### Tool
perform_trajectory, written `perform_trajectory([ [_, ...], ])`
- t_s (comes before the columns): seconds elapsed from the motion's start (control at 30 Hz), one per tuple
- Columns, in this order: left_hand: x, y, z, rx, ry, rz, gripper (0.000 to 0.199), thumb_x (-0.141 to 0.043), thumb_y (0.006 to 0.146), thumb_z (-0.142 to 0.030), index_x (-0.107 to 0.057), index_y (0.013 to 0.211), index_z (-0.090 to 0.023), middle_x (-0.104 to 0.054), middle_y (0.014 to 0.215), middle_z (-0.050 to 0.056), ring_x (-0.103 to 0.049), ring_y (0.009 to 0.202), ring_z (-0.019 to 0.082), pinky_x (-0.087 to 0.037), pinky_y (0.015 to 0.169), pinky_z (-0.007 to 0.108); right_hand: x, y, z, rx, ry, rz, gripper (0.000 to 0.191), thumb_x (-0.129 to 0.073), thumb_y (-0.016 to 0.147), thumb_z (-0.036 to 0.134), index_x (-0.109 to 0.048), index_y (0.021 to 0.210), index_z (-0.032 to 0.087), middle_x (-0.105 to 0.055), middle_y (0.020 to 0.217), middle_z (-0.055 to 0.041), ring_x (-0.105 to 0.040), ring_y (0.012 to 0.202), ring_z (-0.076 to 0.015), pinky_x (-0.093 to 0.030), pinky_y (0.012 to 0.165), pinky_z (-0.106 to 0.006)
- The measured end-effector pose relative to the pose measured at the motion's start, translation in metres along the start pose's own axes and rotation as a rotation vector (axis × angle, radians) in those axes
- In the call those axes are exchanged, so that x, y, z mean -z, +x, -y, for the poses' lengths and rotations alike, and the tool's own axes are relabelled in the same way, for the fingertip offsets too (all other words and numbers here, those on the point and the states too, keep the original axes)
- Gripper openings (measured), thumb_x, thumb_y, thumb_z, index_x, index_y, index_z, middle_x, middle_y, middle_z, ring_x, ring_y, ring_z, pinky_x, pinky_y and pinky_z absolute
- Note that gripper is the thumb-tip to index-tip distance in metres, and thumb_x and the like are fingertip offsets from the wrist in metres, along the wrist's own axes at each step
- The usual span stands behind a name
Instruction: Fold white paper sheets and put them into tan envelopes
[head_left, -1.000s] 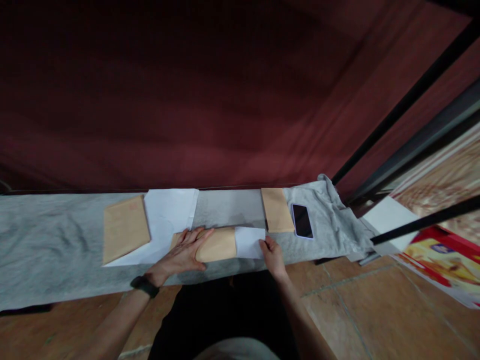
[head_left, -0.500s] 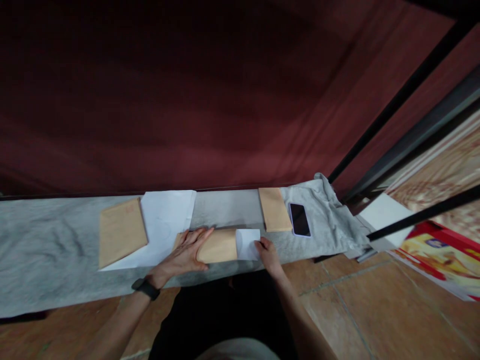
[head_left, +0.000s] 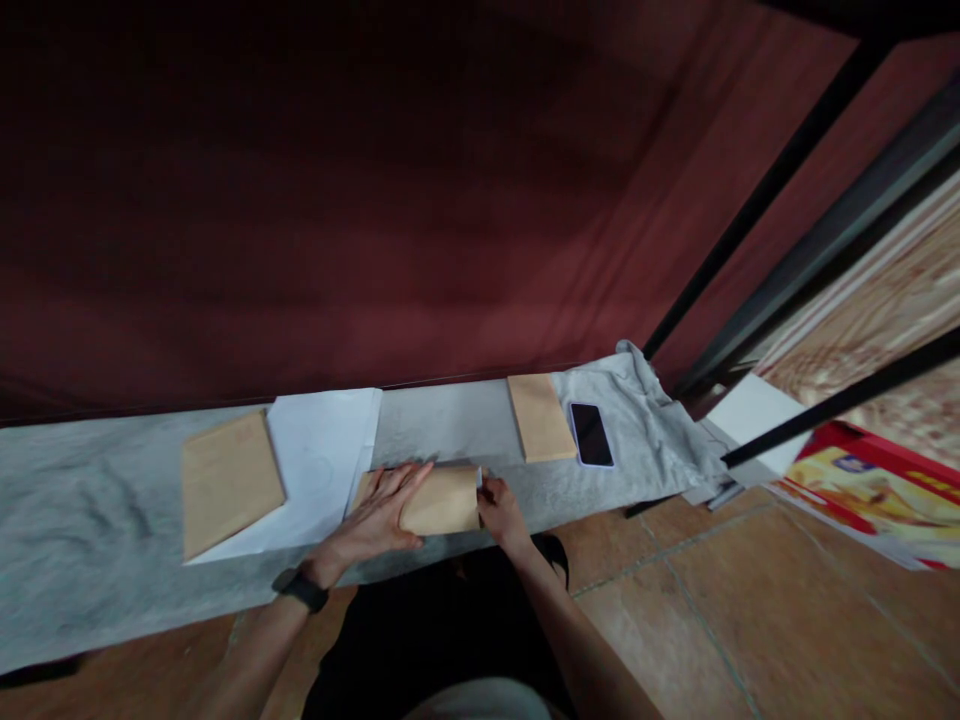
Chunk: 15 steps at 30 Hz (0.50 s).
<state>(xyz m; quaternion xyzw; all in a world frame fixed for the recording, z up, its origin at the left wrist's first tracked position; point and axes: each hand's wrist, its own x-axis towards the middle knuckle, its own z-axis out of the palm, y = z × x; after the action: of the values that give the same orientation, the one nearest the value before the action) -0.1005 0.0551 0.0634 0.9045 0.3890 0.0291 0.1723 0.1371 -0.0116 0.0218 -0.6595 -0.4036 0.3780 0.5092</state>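
A brown paper envelope (head_left: 444,500) lies in front of me on the grey cloth. My left hand (head_left: 381,512) rests on its left part, fingers spread. At the envelope's right end only a thin strip of white paper (head_left: 479,479) shows. My right hand (head_left: 501,512) is closed around that strip, its fingertips at the envelope's opening. To the left, another brown envelope (head_left: 232,483) overlaps large white sheets (head_left: 322,450). A brown stack of envelopes (head_left: 541,417) lies to the right, beside a dark-screened phone (head_left: 592,434) with a pale purple edge.
The long, narrow surface under the grey cloth (head_left: 112,520) runs along a dark red wall. Black metal bars (head_left: 765,185) slant at the right. A white box (head_left: 761,415) and a red and yellow box (head_left: 874,490) stand beyond the cloth's right end.
My right hand has moved left toward the envelope, and the white paper has slid into it, leaving a thin strip outside. My left hand keeps its place on the envelope.
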Motion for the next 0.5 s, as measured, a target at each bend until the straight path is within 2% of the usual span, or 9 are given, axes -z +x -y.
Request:
perform_trajectory([
  [0.1, 0.001, 0.000, -0.001, -0.018, 0.014, 0.001, 0.119, -0.079, 0.065, -0.048, -0.011, 0.159, -0.027, -0.034, 0.158, 0.015, -0.028, 0.147, 0.036, -0.012, 0.120, 0.056, 0.003, -0.003, -0.001, -0.010, 0.079, -0.018, 0.015, -0.059, 0.071, 0.027, -0.060, 0.085, 0.024, -0.066, 0.081, 0.0000, -0.064, 0.080, -0.0188, -0.051, 0.077, -0.030],
  [0.23, 0.003, 0.000, -0.003, -0.068, 0.048, -0.046, 0.115, -0.079, 0.065, -0.047, -0.015, 0.159, -0.028, -0.035, 0.158, 0.014, -0.028, 0.147, 0.036, -0.008, 0.121, 0.056, 0.003, -0.003, -0.002, -0.066, 0.176, -0.020, 0.035, -0.060, 0.069, 0.034, -0.057, 0.103, 0.024, -0.066, 0.073, 0.0032, -0.063, 0.067, -0.0177, -0.050, 0.063, -0.028],
  [0.3, 0.005, 0.002, -0.002, -0.089, 0.067, -0.053, 0.114, -0.079, 0.067, -0.045, -0.014, 0.159, -0.029, -0.032, 0.160, 0.014, -0.025, 0.148, 0.036, -0.007, 0.121, 0.057, 0.002, 0.000, -0.002, -0.105, 0.214, -0.007, 0.036, -0.062, 0.065, 0.034, -0.059, 0.100, 0.023, -0.063, 0.065, 0.0050, -0.060, 0.059, -0.0165, -0.047, 0.054, -0.025],
  [0.37, 0.007, 0.002, -0.001, -0.092, 0.080, -0.064, 0.111, -0.078, 0.069, -0.044, -0.014, 0.159, -0.029, -0.025, 0.163, 0.013, -0.019, 0.151, 0.037, -0.006, 0.121, 0.058, 0.001, 0.003, -0.001, -0.138, 0.249, 0.017, 0.029, -0.063, 0.062, 0.036, -0.062, 0.088, 0.022, -0.061, 0.058, 0.0050, -0.057, 0.054, -0.0152, -0.044, 0.050, -0.024],
  [0.43, 0.009, 0.002, 0.000, -0.072, 0.074, -0.085, 0.109, -0.077, 0.071, -0.044, -0.014, 0.159, -0.030, -0.018, 0.166, 0.013, -0.013, 0.152, 0.038, -0.007, 0.120, 0.060, 0.002, 0.006, 0.000, -0.163, 0.280, 0.033, 0.024, -0.062, 0.062, 0.040, -0.063, 0.077, 0.020, -0.061, 0.056, 0.0034, -0.056, 0.052, -0.0146, -0.043, 0.048, -0.023],
  [0.5, 0.009, 0.000, -0.001, -0.031, 0.018, -0.143, 0.105, -0.075, 0.074, -0.045, -0.014, 0.158, -0.031, -0.014, 0.167, 0.013, -0.011, 0.152, 0.039, -0.008, 0.120, 0.062, 0.003, 0.006, -0.001, -0.175, 0.301, 0.031, 0.026, -0.060, 0.063, 0.043, -0.062, 0.074, 0.020, -0.061, 0.057, 0.0020, -0.056, 0.052, -0.0146, -0.043, 0.048, -0.024],
])
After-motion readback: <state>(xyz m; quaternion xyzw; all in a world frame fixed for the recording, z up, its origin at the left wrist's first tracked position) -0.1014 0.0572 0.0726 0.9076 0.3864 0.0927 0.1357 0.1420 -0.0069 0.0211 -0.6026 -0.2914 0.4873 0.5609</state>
